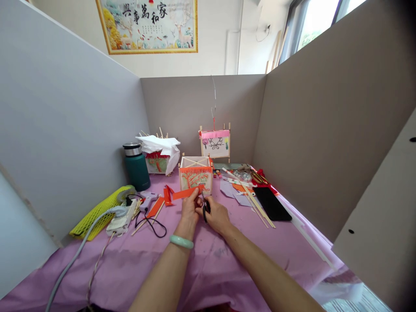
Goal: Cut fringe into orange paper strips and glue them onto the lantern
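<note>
My left hand (191,207) pinches a long orange paper strip (184,193), which extends to the left with its far part folded. Against it on the right, my right hand (217,215) is closed round black-handled scissors (206,208). Their blades point up at the right end of the strip. Just behind my hands stands a box-shaped lantern (195,177) with a stick frame, a painted tree and an orange fringe on top. A green bangle (181,242) circles my left wrist.
Left: a teal bottle (136,169), glue gun (148,200), power strip (121,222) and yellow mesh (100,214). Right: a black phone (271,203), wooden sticks (256,206) and lilac paper (229,189). Behind, a pink-topped lantern (215,146) hangs from a wire; grey panels enclose the table.
</note>
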### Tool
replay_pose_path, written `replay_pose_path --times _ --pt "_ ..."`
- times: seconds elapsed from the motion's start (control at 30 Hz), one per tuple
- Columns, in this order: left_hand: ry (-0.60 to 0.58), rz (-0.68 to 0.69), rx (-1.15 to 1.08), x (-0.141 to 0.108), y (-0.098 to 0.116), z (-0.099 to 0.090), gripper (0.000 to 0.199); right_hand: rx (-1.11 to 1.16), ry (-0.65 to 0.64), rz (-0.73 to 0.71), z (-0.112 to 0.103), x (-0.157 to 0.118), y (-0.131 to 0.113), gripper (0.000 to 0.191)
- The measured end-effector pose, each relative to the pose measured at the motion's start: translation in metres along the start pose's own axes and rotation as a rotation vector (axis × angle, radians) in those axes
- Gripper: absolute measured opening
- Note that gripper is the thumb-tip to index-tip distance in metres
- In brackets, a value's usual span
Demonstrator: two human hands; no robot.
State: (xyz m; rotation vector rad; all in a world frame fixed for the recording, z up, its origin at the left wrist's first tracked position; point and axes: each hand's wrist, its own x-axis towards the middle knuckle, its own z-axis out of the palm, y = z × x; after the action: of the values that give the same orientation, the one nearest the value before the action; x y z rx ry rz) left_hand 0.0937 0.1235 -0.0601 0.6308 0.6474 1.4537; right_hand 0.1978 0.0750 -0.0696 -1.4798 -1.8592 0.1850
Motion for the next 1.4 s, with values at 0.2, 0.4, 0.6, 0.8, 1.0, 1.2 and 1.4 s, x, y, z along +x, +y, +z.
replay_pose_path --times 0.2,0.4,0.6,0.8,1.0,1.2,1.4 --pt "-0.003 0.010 0.000 0.0025 -0.0017 -0.0025 0.045 -0.001 -0.002 -0.006 0.0008 -0.0001 0.0013 0.034" --pt "-0.010 0.000 0.004 0.0022 -0.0012 -0.0017 0.045 -0.016 -0.010 -0.012 0.0015 0.0002 0.0027 0.034" --pt "-0.006 0.000 -0.002 -0.0001 0.0006 0.0010 0.046 -0.035 -0.019 0.003 0.0021 0.0011 0.0039 0.033" --pt "0.007 -0.024 -0.019 -0.0022 0.0022 0.0024 0.046 -0.024 -0.008 -0.014 0.0024 0.0011 0.0041 0.030" --pt "-0.004 -0.031 -0.023 -0.0034 0.0031 0.0029 0.043 -0.037 -0.006 -0.014 0.0020 0.0006 0.0034 0.029" --pt "-0.019 -0.050 -0.054 -0.0057 0.0054 0.0055 0.043 -0.049 -0.007 -0.011 0.0010 0.0007 0.0021 0.029" --pt "-0.009 -0.031 -0.070 -0.0060 0.0060 0.0064 0.045 -0.061 -0.015 0.009 0.0020 0.0014 0.0020 0.029"
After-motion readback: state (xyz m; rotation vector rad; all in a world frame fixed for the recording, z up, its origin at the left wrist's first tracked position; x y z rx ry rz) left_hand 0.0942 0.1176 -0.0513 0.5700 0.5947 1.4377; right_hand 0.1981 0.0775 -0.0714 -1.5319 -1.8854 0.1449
